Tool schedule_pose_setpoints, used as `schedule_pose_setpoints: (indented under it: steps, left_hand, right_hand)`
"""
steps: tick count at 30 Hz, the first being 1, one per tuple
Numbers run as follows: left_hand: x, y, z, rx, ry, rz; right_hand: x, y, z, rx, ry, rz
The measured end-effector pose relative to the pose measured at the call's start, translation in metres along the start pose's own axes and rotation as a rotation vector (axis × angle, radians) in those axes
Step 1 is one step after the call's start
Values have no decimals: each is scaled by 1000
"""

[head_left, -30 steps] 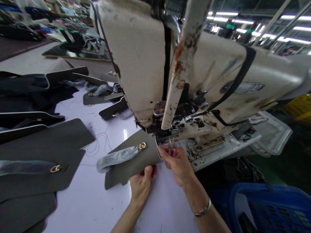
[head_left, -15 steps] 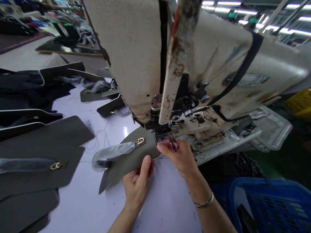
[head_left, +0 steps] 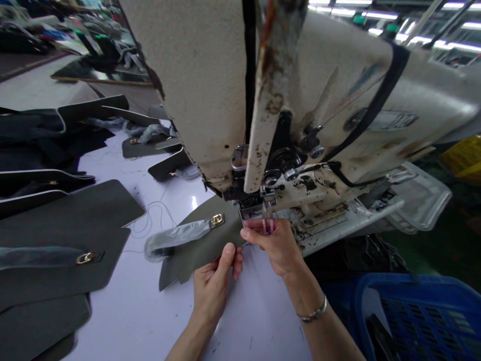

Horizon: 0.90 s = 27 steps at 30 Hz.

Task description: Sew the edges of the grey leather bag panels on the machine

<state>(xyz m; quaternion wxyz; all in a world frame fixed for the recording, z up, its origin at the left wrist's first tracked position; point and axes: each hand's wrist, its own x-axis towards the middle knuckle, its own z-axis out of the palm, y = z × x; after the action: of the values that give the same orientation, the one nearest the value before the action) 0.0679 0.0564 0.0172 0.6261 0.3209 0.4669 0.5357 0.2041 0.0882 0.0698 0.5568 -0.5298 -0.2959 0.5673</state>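
A dark grey leather-like panel lies under the needle area of a sewing machine. On top of it a plastic-wrapped strap is fixed with a gold-coloured buckle. My left hand grips the panel's near edge, thumb above and fingers beneath. Close to the machine's foot, my right hand holds small pink-handled thread snips, blades pointing up. Its thumb and forefinger also pinch at the panel's right end, where a thread shows.
Several more grey panels with wrapped straps lie at the left of the white table. A blue plastic basket stands at lower right. Behind the machine is a clear plastic tray.
The panel's left end has swung slightly up and to the right. My left hand has shifted a little right with it. The snips in my right hand stand more upright.
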Motion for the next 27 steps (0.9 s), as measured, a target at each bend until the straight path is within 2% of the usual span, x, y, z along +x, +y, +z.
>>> schedule_pose_setpoints:
  steps: [4, 8, 14, 16, 19, 20, 21, 23, 24, 25, 27]
  left_hand:
    - [-1, 1, 2, 22, 42, -14]
    - [-3, -1, 1, 71, 55, -15]
    - [-4, 4, 8, 137, 95, 24]
    - [-10, 14, 8, 222, 13, -11]
    - [-29, 34, -8, 420, -287, -59]
    - [-35, 40, -18, 524, -323, 12]
    - [-40, 44, -30, 662, -262, 155]
    - [-39, 50, -53, 933, -33, 467]
    - [-34, 51, -63, 1047, 26, 553]
    - [-25, 52, -69, 1145, 50, 604]
    - [-1, 54, -72, 1271, 10, 613]
  right_hand:
    - [-5, 1, -4, -16, -12, 17]
    - [-13, 1, -9, -127, -44, 12]
    - [-21, 9, -8, -438, -36, -150]
    - [-21, 13, -5, -439, -25, -160]
    - [-19, 17, -2, -320, 16, -147]
    - [-19, 18, -1, -281, 19, -143]
    - [-18, 18, 0, -247, 19, -142]
    - [-18, 17, 1, -192, 17, -143]
    - [-18, 17, 2, -167, 17, -140]
    - [-18, 17, 3, -146, 17, -135]
    - [-17, 18, 3, -111, 20, -118]
